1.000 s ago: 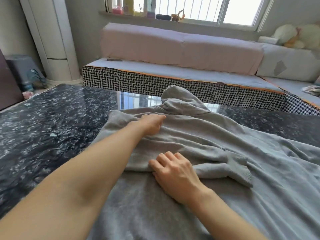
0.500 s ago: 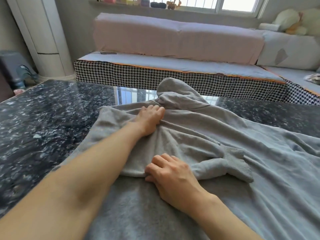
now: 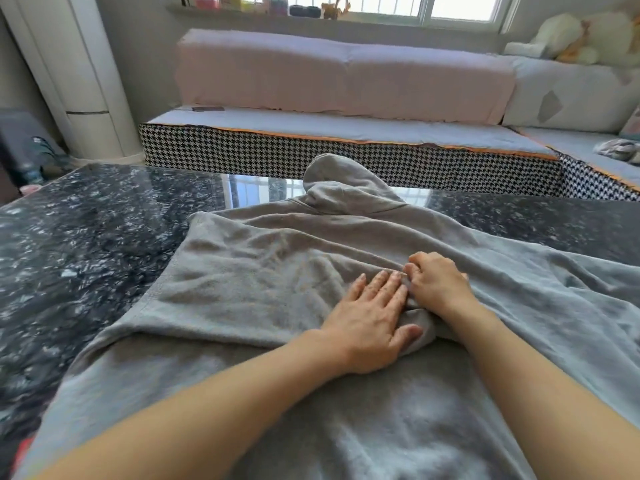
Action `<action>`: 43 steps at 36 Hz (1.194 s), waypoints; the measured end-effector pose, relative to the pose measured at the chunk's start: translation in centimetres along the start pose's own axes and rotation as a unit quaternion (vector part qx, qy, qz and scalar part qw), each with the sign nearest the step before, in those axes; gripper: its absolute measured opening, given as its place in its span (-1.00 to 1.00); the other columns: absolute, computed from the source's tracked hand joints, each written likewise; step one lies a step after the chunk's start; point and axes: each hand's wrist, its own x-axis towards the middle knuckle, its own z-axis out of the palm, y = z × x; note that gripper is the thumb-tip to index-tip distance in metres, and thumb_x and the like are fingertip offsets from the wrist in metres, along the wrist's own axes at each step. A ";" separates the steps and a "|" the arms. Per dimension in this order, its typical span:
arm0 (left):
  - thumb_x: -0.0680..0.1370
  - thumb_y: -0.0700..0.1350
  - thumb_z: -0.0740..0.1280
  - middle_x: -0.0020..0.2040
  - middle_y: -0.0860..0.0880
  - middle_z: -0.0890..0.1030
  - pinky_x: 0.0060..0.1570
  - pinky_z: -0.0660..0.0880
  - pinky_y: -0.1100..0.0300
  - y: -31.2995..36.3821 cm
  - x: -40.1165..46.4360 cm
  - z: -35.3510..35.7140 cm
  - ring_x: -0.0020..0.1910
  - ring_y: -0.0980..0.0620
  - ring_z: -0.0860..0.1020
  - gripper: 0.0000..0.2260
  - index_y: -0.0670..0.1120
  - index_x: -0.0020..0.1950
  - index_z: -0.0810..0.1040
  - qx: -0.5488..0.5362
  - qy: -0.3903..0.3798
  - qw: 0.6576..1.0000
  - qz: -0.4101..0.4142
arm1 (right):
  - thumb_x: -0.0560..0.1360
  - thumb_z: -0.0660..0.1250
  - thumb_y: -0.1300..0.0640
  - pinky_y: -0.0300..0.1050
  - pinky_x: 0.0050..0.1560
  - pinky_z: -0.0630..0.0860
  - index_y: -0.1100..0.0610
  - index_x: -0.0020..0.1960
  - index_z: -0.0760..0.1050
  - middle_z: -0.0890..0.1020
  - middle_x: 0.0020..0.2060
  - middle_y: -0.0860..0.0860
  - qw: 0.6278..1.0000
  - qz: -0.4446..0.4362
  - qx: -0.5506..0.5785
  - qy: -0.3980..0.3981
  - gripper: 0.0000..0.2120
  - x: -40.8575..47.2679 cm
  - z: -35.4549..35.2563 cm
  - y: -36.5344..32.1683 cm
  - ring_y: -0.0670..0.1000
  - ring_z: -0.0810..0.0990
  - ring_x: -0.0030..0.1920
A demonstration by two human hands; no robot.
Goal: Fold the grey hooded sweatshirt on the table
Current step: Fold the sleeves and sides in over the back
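Note:
The grey hooded sweatshirt (image 3: 263, 282) lies spread across the dark marble table (image 3: 86, 237), its hood (image 3: 343, 188) pointing away from me toward the far edge. Its left side is folded inward over the body. My left hand (image 3: 374, 317) lies flat, fingers straight, pressing the folded layer near the middle. Right beside it, my right hand (image 3: 436, 282) has curled fingers gripping a bunched part of the folded sleeve, which is mostly hidden under both hands.
Beyond the table runs a low sofa (image 3: 346, 133) with a houndstooth base and pink back cushions. A white column (image 3: 79, 81) stands at the far left. The sweatshirt's right side drapes toward the table's right edge.
My left hand drew back from near the hood to the middle of the garment. My right hand moved right and further away along the sleeve, whose cuff no longer shows.

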 end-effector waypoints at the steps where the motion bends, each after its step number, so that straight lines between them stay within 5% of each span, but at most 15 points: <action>1: 0.23 0.34 -0.44 0.55 -0.05 -0.15 0.43 -0.32 0.13 -0.1 0.1 -0.1 0.52 0.05 -0.21 -0.05 -0.11 0.54 -0.13 -0.007 -0.009 1.000 -0.003 | 0.58 0.12 0.01 0.06 0.17 0.36 0.12 0.10 0.51 0.55 0.17 0.12 1.000 0.009 -0.001 -0.001 -0.73 0.0 -0.1 -0.1 0.17 0.43 0.25; 6: 0.38 0.42 -0.31 0.55 -0.05 -0.20 0.47 -0.29 0.12 -0.4 -0.2 -0.2 0.51 0.06 -0.24 -0.13 -0.10 0.54 -0.18 -0.008 -0.036 0.999 0.013 | 0.51 0.27 0.04 -0.07 0.06 0.40 0.09 -0.29 0.43 0.61 0.03 0.15 0.998 0.011 0.059 -0.004 -0.77 0.4 -1.3 -0.7 0.16 0.53 0.13; 8: 0.51 0.34 -0.18 0.55 -0.02 -0.18 0.47 -0.26 0.14 -0.4 -0.4 -0.5 0.52 0.10 -0.21 -0.27 -0.07 0.54 -0.16 -0.045 -0.040 0.998 0.007 | 0.51 0.29 0.07 -0.08 0.06 0.42 0.10 -0.14 0.51 0.58 0.10 0.16 0.997 0.015 0.056 0.041 -0.88 0.6 -2.1 -0.7 0.17 0.53 0.14; 11: 0.61 0.18 -0.02 0.56 0.01 -0.09 0.46 -0.21 0.18 -0.6 -0.4 -1.1 0.52 0.15 -0.14 -0.42 -0.06 0.54 -0.06 -0.150 -0.024 0.988 0.005 | 0.52 0.26 0.04 -0.01 0.16 0.39 0.09 0.17 0.46 0.48 0.21 0.12 0.998 0.023 -0.050 0.030 -0.75 0.1 -2.4 -0.8 0.16 0.46 0.23; 15: 0.63 -0.11 0.13 0.51 -0.04 0.19 0.47 -0.03 0.26 -1.2 -0.6 -2.3 0.50 0.10 0.12 -0.60 -0.15 0.47 0.24 -0.328 0.066 0.942 -0.023 | 0.54 0.21 0.03 0.04 0.21 0.28 0.08 0.29 0.36 0.46 0.24 0.09 0.987 -0.033 -0.125 0.097 -0.66 -1.4 -1.1 -1.0 0.13 0.39 0.27; 17: 0.60 -0.20 0.18 0.45 -0.07 0.33 0.46 0.04 0.22 -2.9 -1.0 -2.9 0.46 0.05 0.23 -0.63 -0.16 0.42 0.34 -0.258 0.132 0.956 -0.040 | 0.56 0.18 0.05 0.02 0.22 0.29 0.10 0.27 0.40 0.51 0.21 0.08 0.984 -0.104 -0.079 0.125 -0.69 -2.3 -0.7 -1.8 0.12 0.44 0.24; 19: 0.61 -0.16 0.14 0.47 -0.01 0.31 0.46 -0.03 0.17 -5.6 -1.6 -3.3 0.48 0.07 0.18 -0.63 -0.09 0.43 0.33 -0.119 0.141 0.979 -0.087 | 0.58 0.12 0.00 -0.01 0.28 0.28 0.09 0.31 0.37 0.47 0.29 0.05 0.986 -0.154 -0.044 0.057 -0.66 -3.3 0.1 -2.9 0.09 0.39 0.31; 23: 0.64 0.05 -0.05 0.56 0.01 -0.02 0.48 -0.17 0.03 -11.3 -4.0 -3.7 0.53 0.04 -0.07 -0.54 -0.03 0.53 0.04 0.035 -0.005 0.973 -0.229 | 0.57 -0.12 -0.24 0.09 0.48 -0.05 -0.02 0.53 -0.09 -0.04 0.54 -0.02 0.977 -0.137 -0.107 -0.122 -0.41 -4.5 2.1 -3.7 0.05 -0.05 0.53; 26: 0.62 0.15 -0.17 0.55 0.00 -0.19 0.47 -0.24 0.00 -15.0 -6.4 -3.9 0.53 0.02 -0.19 -0.49 0.03 0.54 -0.15 0.036 -0.054 0.951 -0.302 | 0.53 -0.20 -0.31 0.12 0.49 -0.17 -0.12 0.51 -0.23 -0.19 0.53 -0.04 0.973 -0.138 -0.129 -0.135 -0.38 -4.5 2.6 -3.5 0.05 -0.18 0.53; 32: 0.62 0.16 -0.17 0.55 0.02 -0.18 0.48 -0.21 -0.02 -18.5 -8.0 -4.8 0.52 0.06 -0.22 -0.49 0.02 0.54 -0.12 0.065 -0.034 0.935 -0.347 | 0.49 -0.25 -0.35 0.10 0.50 -0.19 -0.15 0.50 -0.26 -0.21 0.52 -0.05 0.972 -0.143 -0.134 -0.132 -0.36 -4.9 2.5 -3.2 0.02 -0.19 0.52; 36: 0.64 0.11 -0.15 0.54 0.03 -0.22 0.48 -0.15 -0.01 -19.3 -8.4 -5.0 0.53 -0.02 -0.17 -0.50 -0.01 0.54 -0.12 0.002 -0.002 0.920 -0.392 | 0.10 -0.60 -0.51 0.05 0.49 -0.18 -0.18 0.49 -0.28 -0.21 0.52 -0.08 0.971 -0.154 -0.135 -0.124 0.00 -5.1 2.4 -3.3 -0.01 -0.18 0.52; 43: 0.63 0.11 -0.15 0.56 -0.04 -0.09 0.48 -0.18 -0.06 -19.6 -9.1 -5.0 0.53 -0.05 -0.09 -0.49 0.00 0.54 -0.17 0.004 0.011 0.900 -0.435 | 0.52 -0.21 -0.32 0.02 0.50 -0.19 -0.17 0.50 -0.24 -0.19 0.52 -0.07 0.973 -0.141 -0.141 -0.115 -0.40 -5.3 2.4 -3.6 -0.02 -0.17 0.52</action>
